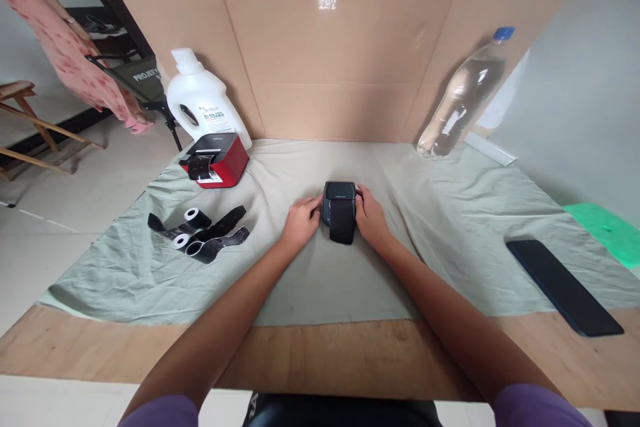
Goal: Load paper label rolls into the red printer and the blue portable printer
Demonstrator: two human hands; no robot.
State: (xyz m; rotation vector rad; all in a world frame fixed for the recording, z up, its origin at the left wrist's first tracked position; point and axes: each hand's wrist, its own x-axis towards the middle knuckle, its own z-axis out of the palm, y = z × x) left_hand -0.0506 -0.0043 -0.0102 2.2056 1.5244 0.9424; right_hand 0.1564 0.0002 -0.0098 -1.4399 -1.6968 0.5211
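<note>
A small dark thermal printer (340, 191) sits on the cloth in front of me, with a strip of black paper (342, 223) hanging from its front. My left hand (302, 220) grips the printer's left side, fingers bent against it. On the opposite side, my right hand (371, 215) holds it with curled fingers, its fingertips partly hidden behind the casing. To the left stands a red and black printer (231, 163), also with black paper coming out of its front. Closer to me lie several rolls of black paper (197, 219) with loose ends trailing.
Behind the red printer stands a white detergent bottle (200, 97). A clear bottle with a blue cap (467, 100) leans against the cardboard screen (340, 53). A dark phone (563, 285) lies at the right front. Another person's patterned pink clothing (65, 40) shows at far left.
</note>
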